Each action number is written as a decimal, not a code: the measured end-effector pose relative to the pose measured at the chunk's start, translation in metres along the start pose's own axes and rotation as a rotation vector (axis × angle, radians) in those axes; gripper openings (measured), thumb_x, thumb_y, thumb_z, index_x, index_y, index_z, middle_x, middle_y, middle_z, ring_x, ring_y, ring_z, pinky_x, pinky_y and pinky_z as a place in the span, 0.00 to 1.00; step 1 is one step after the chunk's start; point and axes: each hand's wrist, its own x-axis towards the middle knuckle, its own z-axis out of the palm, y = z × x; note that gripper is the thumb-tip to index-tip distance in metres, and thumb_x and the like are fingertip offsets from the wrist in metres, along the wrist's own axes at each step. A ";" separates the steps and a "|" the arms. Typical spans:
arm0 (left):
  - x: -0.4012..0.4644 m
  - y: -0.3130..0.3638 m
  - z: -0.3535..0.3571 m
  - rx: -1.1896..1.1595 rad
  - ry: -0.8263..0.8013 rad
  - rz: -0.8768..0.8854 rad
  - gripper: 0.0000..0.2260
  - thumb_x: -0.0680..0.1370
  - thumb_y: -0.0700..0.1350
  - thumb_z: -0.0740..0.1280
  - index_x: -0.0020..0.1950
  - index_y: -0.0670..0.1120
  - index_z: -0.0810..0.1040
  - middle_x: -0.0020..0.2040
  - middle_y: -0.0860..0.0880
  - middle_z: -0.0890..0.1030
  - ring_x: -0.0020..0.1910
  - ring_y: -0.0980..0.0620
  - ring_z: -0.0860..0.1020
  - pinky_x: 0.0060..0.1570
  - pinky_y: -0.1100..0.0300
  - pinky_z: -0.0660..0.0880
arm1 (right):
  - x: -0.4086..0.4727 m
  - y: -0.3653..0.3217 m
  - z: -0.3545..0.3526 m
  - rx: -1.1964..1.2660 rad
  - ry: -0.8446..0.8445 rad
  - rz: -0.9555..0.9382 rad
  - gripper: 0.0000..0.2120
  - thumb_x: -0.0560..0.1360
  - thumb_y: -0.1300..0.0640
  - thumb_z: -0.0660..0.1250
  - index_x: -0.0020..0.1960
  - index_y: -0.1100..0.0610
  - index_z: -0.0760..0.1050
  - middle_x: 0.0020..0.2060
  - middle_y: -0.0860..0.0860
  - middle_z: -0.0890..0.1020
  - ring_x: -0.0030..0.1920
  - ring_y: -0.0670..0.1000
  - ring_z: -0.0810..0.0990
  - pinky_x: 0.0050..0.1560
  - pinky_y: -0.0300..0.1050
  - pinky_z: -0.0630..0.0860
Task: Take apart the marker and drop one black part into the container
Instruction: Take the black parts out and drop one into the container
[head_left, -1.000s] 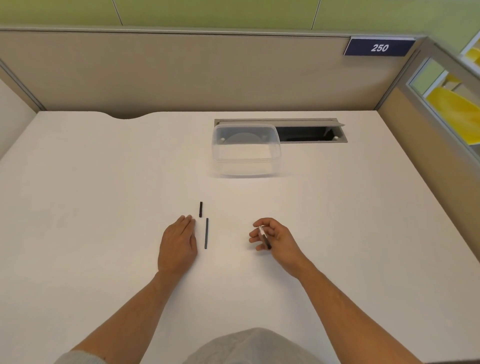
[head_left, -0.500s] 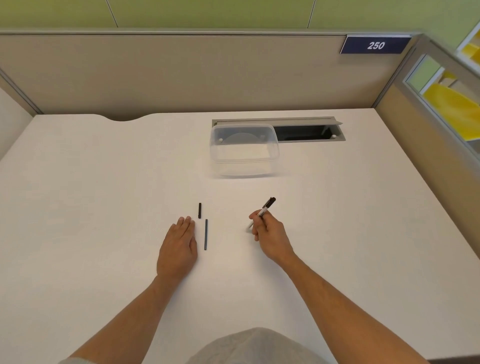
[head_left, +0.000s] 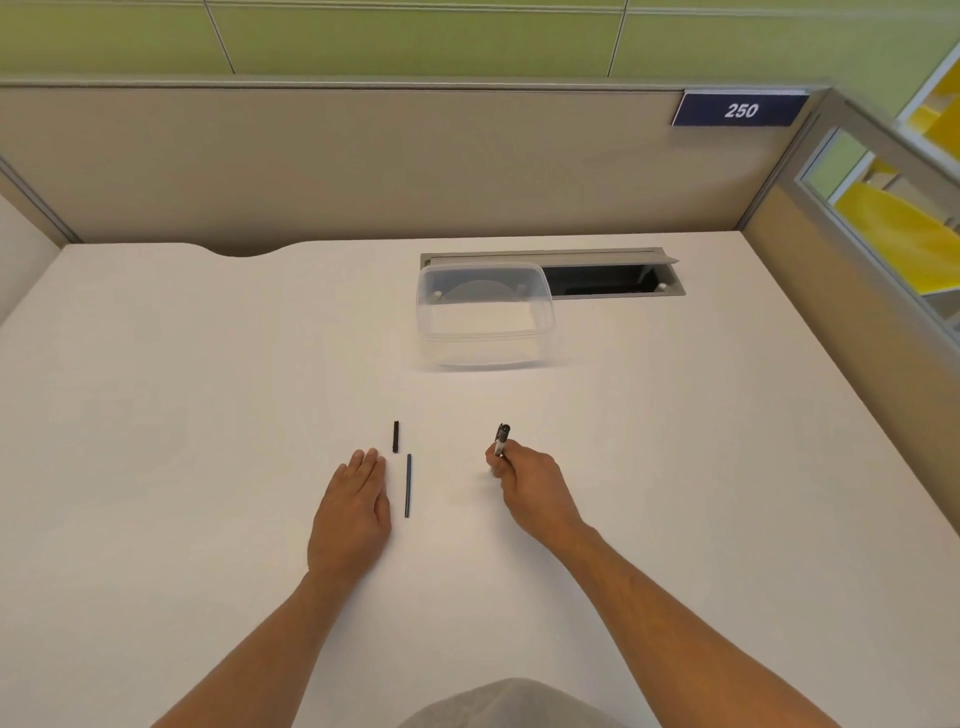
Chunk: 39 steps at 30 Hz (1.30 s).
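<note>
- On the near middle of the white desk (head_left: 156, 395), two black bits are already laid out: a short black piece (head_left: 396, 436) and, just nearer and a touch right of it, a long thin black rod (head_left: 408, 485). They look like parts pulled from the marker, so the taking-apart seems mostly done.
- The marker body (head_left: 502, 439) is gripped in the right hand (head_left: 530, 486), fingers curled tight around its lower part, with the dark end poking up and away. Whether its near tip is touching the desk can't be told, it's hidden by the fist.
- The left hand (head_left: 353, 512) is laid flat, palm down, fingers together, resting on the desk just left of the rod. Nothing is held by it, and the rod doesn't look touched, though it's close.
- The clear container (head_left: 485, 317) is sat well apart at the far middle, open-topped and apparently holding nothing, right in front of a grey cable slot (head_left: 613, 278) in the desk.
- For the step in hand: probably the body should be put down (or kept parked) and one black part picked up with a fingertip pinch. The short piece seems easier; the rod is skinny and could roll or be flicked away.
- The part should be carried fully over the rim before being let go. The tub looks light, so it shouldn't be bumped, and that open slot behind it is a spot where a stray part could get lost.
</note>
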 end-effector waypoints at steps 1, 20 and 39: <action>0.000 0.000 0.000 0.003 -0.004 0.001 0.27 0.77 0.47 0.46 0.69 0.38 0.72 0.70 0.43 0.73 0.72 0.44 0.69 0.73 0.51 0.58 | -0.001 0.000 0.000 0.010 0.009 0.000 0.09 0.79 0.61 0.55 0.47 0.58 0.74 0.41 0.51 0.82 0.41 0.54 0.78 0.43 0.47 0.73; -0.001 0.003 -0.004 -0.023 -0.021 -0.030 0.22 0.77 0.42 0.54 0.69 0.38 0.72 0.71 0.42 0.72 0.72 0.44 0.68 0.74 0.51 0.57 | 0.003 0.002 -0.009 0.155 0.094 0.148 0.15 0.80 0.51 0.57 0.42 0.58 0.74 0.34 0.51 0.82 0.36 0.44 0.82 0.33 0.37 0.73; 0.010 0.059 -0.018 -0.157 0.193 0.187 0.16 0.78 0.52 0.61 0.55 0.43 0.82 0.53 0.44 0.82 0.52 0.42 0.79 0.51 0.50 0.74 | -0.001 0.027 -0.013 0.870 0.234 0.490 0.09 0.78 0.57 0.63 0.47 0.61 0.78 0.33 0.54 0.84 0.32 0.52 0.81 0.30 0.39 0.75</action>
